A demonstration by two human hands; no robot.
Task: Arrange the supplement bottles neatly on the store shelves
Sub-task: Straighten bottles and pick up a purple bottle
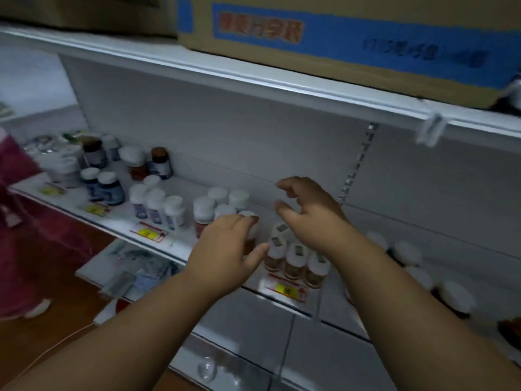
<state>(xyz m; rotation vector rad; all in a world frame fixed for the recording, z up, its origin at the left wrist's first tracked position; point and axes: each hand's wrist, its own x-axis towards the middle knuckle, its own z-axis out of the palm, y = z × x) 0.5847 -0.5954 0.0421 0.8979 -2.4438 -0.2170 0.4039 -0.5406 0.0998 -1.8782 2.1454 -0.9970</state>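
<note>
The bare left hand (225,246) curls over a white-capped brown plastic bottle (251,225), fingers on its cap, on the smooth white metal shelf (118,218). The right hand (308,211) hovers empty, fingers loosely spread, above white-lidded amber bottles (294,262). Overhead sits a blue-taped cardboard carton (338,43).

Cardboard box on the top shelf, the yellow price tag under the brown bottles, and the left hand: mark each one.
Cardboard box (324,49): head view, on its blue printed front face.
Yellow price tag (285,290): head view, on its yellow middle.
Left hand (225,246): head view, on the back of the hand.
</note>
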